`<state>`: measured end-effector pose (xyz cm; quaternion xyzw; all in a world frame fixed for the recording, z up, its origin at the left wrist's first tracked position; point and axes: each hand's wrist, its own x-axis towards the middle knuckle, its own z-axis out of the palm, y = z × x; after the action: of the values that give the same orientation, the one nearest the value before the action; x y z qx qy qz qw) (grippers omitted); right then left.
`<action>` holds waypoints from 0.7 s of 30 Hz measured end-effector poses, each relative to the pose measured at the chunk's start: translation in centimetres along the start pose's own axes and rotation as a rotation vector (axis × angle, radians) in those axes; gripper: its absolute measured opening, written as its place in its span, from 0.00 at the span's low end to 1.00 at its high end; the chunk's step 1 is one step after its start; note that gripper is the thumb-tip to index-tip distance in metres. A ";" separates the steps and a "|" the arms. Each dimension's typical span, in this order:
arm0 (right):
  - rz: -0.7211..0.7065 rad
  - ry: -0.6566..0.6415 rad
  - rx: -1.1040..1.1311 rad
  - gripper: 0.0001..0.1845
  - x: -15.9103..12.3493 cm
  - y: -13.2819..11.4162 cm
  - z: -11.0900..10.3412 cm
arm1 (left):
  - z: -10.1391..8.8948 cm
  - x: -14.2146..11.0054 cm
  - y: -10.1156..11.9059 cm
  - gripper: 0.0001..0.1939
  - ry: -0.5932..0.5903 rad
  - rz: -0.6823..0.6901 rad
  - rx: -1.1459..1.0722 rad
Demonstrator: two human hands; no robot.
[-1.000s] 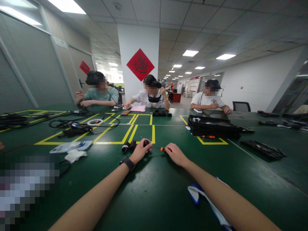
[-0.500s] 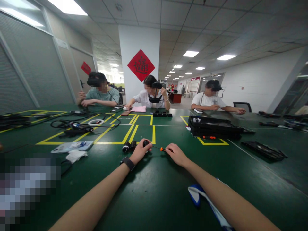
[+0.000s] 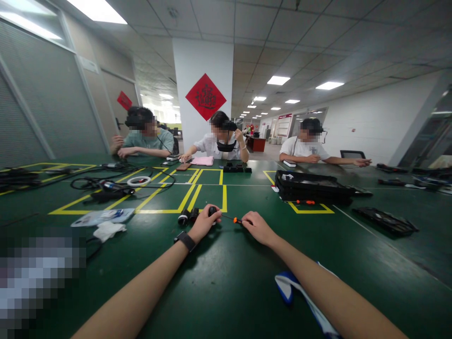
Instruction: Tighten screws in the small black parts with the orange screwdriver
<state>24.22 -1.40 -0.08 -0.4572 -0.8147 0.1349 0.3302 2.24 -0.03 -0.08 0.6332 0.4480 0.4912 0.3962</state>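
My right hand (image 3: 257, 227) is closed around the handle of a screwdriver (image 3: 237, 220), whose orange collar shows at the fingertips. Its thin shaft points left and meets the small black cylindrical part (image 3: 212, 211) that my left hand (image 3: 202, 225) grips. Whether the tip sits inside that part cannot be made out. Just left of my left hand stand two more black cylindrical parts (image 3: 183, 218), one with a white band. A dark watch is on my left wrist.
Stacked black trays (image 3: 310, 184) stand right of centre, with an orange-handled tool (image 3: 305, 202) before them. A black frame-like part (image 3: 384, 221) lies further right. Cables (image 3: 113, 186), a plastic bag (image 3: 102, 216) and a crumpled tissue (image 3: 109, 230) lie left. Three people sit across the green table (image 3: 219, 292).
Both hands keep nearly the same pose on the screwdriver and the black part. The view has shifted very slightly. The person at right reaches an arm further outward.
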 end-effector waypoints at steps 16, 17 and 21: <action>0.014 -0.004 -0.057 0.07 0.0 0.2 -0.7 | 0.0 0.0 0.1 0.16 0.012 -0.004 -0.027; 0.017 0.007 -0.046 0.06 0.0 0.2 -0.7 | 0.0 0.0 0.1 0.15 0.011 -0.004 -0.032; 0.045 0.010 0.006 0.11 -0.1 0.1 -0.7 | -0.1 0.0 0.0 0.14 -0.012 0.010 -0.067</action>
<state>24.79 -1.54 0.37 -0.4753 -0.8020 0.1422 0.3326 2.09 -0.02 -0.08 0.6248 0.4256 0.5042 0.4175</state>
